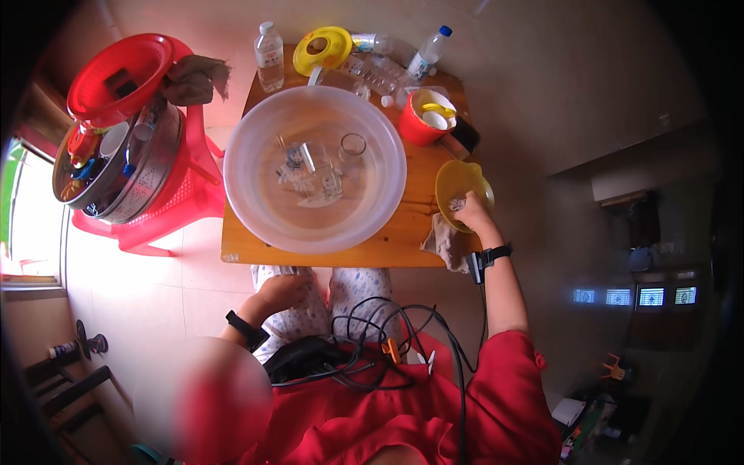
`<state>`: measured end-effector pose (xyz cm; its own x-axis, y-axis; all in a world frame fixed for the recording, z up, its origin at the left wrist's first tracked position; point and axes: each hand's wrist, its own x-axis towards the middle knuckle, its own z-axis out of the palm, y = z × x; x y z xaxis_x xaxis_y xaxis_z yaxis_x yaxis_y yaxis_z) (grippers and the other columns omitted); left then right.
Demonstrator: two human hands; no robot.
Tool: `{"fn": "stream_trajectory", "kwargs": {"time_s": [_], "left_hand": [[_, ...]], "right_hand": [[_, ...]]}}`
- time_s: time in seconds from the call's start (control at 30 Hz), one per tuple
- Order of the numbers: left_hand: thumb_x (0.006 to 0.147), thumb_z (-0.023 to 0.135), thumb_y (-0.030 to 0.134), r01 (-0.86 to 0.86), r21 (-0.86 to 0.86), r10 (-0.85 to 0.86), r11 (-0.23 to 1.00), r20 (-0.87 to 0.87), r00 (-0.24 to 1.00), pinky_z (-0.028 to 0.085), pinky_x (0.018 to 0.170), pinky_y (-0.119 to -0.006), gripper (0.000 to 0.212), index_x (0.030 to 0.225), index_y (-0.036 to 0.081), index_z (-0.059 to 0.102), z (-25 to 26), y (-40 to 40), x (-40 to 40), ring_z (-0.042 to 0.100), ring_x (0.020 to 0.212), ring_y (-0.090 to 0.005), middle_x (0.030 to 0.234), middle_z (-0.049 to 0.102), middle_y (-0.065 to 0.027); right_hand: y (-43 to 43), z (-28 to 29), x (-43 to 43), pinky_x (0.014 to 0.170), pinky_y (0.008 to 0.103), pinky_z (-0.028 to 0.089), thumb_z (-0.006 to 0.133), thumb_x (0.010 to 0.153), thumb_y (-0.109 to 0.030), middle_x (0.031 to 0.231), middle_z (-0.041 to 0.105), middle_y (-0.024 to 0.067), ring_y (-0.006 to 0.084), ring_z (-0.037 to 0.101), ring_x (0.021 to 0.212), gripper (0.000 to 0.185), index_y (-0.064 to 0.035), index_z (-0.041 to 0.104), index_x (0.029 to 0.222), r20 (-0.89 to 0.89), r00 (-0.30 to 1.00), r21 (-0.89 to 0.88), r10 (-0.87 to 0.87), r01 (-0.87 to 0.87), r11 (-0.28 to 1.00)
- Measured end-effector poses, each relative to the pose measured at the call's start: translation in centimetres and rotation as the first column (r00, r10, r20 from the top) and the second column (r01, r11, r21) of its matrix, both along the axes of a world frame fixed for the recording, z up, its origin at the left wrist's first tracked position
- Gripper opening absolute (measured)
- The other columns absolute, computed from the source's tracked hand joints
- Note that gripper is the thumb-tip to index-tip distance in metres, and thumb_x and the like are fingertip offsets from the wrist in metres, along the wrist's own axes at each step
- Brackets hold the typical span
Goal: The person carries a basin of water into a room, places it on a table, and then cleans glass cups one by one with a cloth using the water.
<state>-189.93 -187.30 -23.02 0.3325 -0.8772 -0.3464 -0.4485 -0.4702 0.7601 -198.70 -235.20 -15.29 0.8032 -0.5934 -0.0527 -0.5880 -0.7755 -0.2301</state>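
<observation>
My right hand (pixel 475 214) reaches into a yellow plastic bowl (pixel 454 174) at the table's right edge. Its fingers touch a small crumpled whitish thing (pixel 457 204); whether they grip it is not clear. My left hand (pixel 285 292) rests on my thigh just below the table's front edge, its fingers partly hidden. Before me stands a large translucent plastic basin (pixel 250 215) with water in it. Clear glasses lie in the basin, among them an upright glass (pixel 352 146) and a lying glass with a printed figure (pixel 328 180). A greyish cloth (pixel 444 243) hangs over the table edge beside the bowl.
Behind the basin stand a water bottle (pixel 269 58), a yellow lid (pixel 322 51) and several plastic bottles. A red tub (pixel 419 119) sits right of the basin. On the left, a red chair (pixel 197 145) carries a metal container (pixel 148 168) and red basket (pixel 125 78). Black cables (pixel 372 325) cross my lap.
</observation>
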Motion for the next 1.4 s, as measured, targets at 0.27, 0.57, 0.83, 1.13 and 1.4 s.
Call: {"fn": "stream_trajectory", "kwargs": {"time_s": [0.27,0.57,0.83,1.13,1.4], "left_hand": [[0.083,0.049,0.020,0.000,0.040,-0.001,0.999,0.029,1.000,0.049,0.078,-0.044,0.028,0.106,0.008,0.061,0.9,0.2,0.0,0.063,0.086,-0.0367,0.094,0.065,-0.0202],[0.082,0.050,0.019,0.010,0.058,-0.012,0.998,0.022,1.000,0.050,0.077,-0.044,0.027,0.105,0.010,0.061,0.2,0.1,0.0,0.064,0.084,-0.0360,0.091,0.066,-0.0194],[0.081,0.051,0.020,0.003,0.051,-0.004,0.999,0.011,1.000,0.050,0.077,-0.044,0.028,0.105,0.010,0.061,0.2,0.0,0.0,0.064,0.085,-0.0359,0.091,0.066,-0.0192],[0.081,0.052,0.020,0.002,0.064,-0.005,0.998,0.053,0.999,0.050,0.075,-0.042,0.027,0.106,0.011,0.061,0.3,0.1,0.0,0.064,0.082,-0.0328,0.088,0.065,-0.0166],[0.081,0.054,0.020,0.022,0.039,-0.024,0.999,0.055,0.998,0.050,0.069,-0.040,0.028,0.108,0.012,0.059,1.0,-0.1,0.0,0.064,0.076,-0.0288,0.080,0.065,-0.0128]], "right_hand": [[0.2,2.5,0.0,0.073,0.0307,0.050,0.070,0.068,-0.005,0.092,0.064,0.0107,0.0194,0.063,0.082,0.034,0.0046,0.058,0.099,0.020,0.989,0.571,-0.150,0.112,0.813],[1.2,6.5,-0.5,0.074,0.0370,0.055,0.064,0.079,0.002,0.092,0.065,0.0112,0.0215,0.066,0.083,0.023,0.0017,0.059,0.101,0.315,0.787,0.927,-0.530,-0.135,0.351],[0.1,5.9,-0.7,0.075,0.0453,0.057,0.060,0.082,0.003,0.081,0.061,0.0095,0.0230,0.064,0.076,0.018,0.0013,0.058,0.100,0.298,0.716,0.953,-0.631,-0.259,0.156],[0.4,6.1,-0.6,0.084,0.0490,0.055,0.057,0.084,0.004,0.100,0.059,0.0202,0.0319,0.063,0.089,0.026,0.0117,0.050,0.108,0.285,0.764,0.958,-0.578,-0.244,0.149],[-1.0,5.1,-1.1,0.074,0.0379,0.060,0.057,0.086,0.002,0.101,0.061,0.0210,0.0314,0.064,0.090,0.019,0.0095,0.053,0.103,0.152,0.729,0.988,-0.667,-0.129,0.084]]}}
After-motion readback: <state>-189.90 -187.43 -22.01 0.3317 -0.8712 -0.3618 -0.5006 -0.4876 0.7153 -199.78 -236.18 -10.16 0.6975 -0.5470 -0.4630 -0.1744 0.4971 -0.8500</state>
